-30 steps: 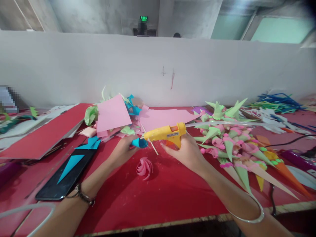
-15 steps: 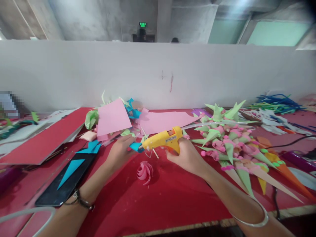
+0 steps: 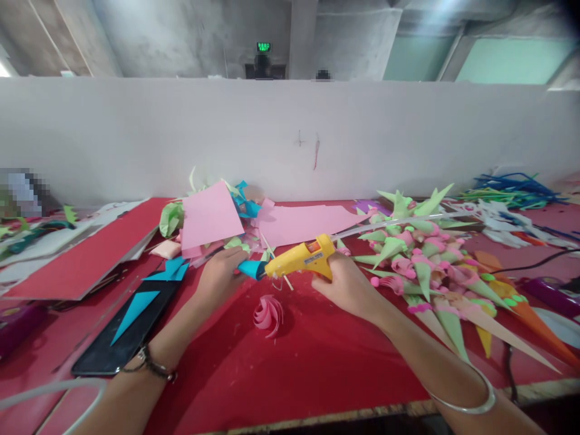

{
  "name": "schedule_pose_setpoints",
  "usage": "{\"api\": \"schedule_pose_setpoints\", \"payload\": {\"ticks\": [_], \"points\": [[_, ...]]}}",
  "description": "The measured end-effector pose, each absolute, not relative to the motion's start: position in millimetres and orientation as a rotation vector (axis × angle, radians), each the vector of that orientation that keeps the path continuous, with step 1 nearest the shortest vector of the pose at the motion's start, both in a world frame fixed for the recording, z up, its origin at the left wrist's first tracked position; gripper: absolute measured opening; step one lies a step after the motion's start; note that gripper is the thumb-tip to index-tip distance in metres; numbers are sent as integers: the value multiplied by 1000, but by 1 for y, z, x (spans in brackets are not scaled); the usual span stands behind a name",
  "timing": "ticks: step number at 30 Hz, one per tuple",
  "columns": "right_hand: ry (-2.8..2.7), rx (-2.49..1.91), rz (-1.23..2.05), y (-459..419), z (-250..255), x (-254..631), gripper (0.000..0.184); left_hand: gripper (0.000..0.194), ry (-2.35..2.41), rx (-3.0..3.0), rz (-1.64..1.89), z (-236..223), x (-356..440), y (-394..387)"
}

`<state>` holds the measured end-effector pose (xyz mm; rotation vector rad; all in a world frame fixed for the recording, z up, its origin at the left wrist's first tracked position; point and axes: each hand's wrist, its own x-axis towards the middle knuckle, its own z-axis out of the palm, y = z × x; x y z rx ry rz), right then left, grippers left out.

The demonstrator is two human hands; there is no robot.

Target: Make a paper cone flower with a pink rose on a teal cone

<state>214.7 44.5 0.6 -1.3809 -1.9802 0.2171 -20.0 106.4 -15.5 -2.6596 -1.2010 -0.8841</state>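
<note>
In my right hand (image 3: 347, 284) is a yellow hot glue gun (image 3: 301, 257), pointing left, with a long clear glue stick (image 3: 394, 222) sticking out of its back. My left hand (image 3: 222, 272) is closed on a rolled piece of blue paper (image 3: 251, 269). The gun's nozzle meets the right end of this blue roll; whether it is inside the opening I cannot tell. Just below them on the red table (image 3: 299, 368) sits a pink swirled paper flower (image 3: 268, 315).
Left of my forearm, blue paper pieces (image 3: 133, 309) lie on a black phone-like slab (image 3: 95, 353). Pink paper sheets (image 3: 303, 223) lie at the back. On the right are heaped green and pink paper cones (image 3: 423, 266). A white partition (image 3: 181, 133) stands behind.
The gun has shifted slightly, and its trigger side is now more covered by my right hand. The blue roll shows a little rounder. The whole view has moved slightly.
</note>
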Motion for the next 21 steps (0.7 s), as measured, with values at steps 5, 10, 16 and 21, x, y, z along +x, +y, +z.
{"api": "schedule_pose_setpoints", "payload": {"ticks": [5,10,16,21], "points": [[-2006,-1402,105,47,0,217,29,13,-1212,-2630,-886,-15,-22,107],[-2007,-1441,-11,49,-2,220,30,11,-1250,-2654,-817,-13,-23,105],[-1998,-1471,-136,52,-4,221,28,12,-1308,-2666,-851,-15,-23,106],[-1938,-1560,-175,62,-4,235,26,13,-1485,-2608,-916,-15,-24,107]]}}
